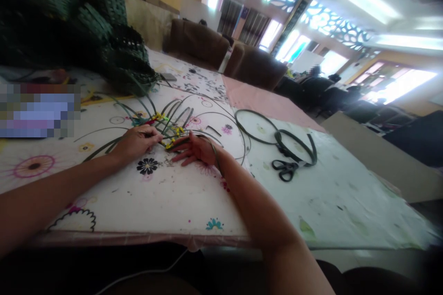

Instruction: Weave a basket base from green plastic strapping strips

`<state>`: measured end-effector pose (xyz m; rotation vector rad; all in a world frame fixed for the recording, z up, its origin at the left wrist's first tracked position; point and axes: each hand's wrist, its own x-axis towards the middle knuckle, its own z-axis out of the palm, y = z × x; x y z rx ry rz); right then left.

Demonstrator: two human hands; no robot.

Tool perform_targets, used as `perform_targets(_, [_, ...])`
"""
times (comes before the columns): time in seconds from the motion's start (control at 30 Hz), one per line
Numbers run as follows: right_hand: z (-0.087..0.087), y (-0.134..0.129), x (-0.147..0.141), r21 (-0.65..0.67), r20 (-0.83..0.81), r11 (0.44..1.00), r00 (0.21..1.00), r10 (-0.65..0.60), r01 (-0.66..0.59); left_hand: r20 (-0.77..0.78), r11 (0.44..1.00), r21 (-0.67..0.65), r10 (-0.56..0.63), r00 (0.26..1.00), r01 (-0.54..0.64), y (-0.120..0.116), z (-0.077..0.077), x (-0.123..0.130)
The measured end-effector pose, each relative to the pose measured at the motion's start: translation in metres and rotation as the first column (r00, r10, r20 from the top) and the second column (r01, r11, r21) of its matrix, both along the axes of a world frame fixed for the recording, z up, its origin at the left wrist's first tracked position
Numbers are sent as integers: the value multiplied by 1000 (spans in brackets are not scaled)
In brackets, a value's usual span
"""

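Note:
Near the middle of the table a partly woven piece of dark green strips [169,124] lies with several ends fanning out, and small yellow clips [179,131] sit along it. My left hand [136,142] is closed at its near left side, pinching a green strip. At the near right side my right hand [197,148] has its fingers stretched and apart, touching the strips. One strip passes under the right thumb and curves over the wrist. The exact contact at the fingertips is too small to make out.
Black-handled scissors [286,168] lie to the right, beside coiled dark strips [297,145] and a looped strip [256,126]. Dark green woven baskets [114,50] are heaped at the back left. A blurred-out rectangle [38,113] is at the left. Brown chairs [197,44] stand behind the table.

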<state>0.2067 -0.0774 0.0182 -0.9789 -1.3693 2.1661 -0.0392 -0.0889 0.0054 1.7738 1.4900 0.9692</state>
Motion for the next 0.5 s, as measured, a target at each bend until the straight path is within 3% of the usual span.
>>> perform_targets(0.23, [6, -1, 1, 5, -17, 1000, 1000, 11, -11, 25, 999, -24, 22, 999, -21, 2, -5, -2])
perform_targets(0.5, [2, -1, 1, 77, -16, 997, 999, 32, -30, -1, 999, -38, 25, 1000, -25, 0, 1, 1])
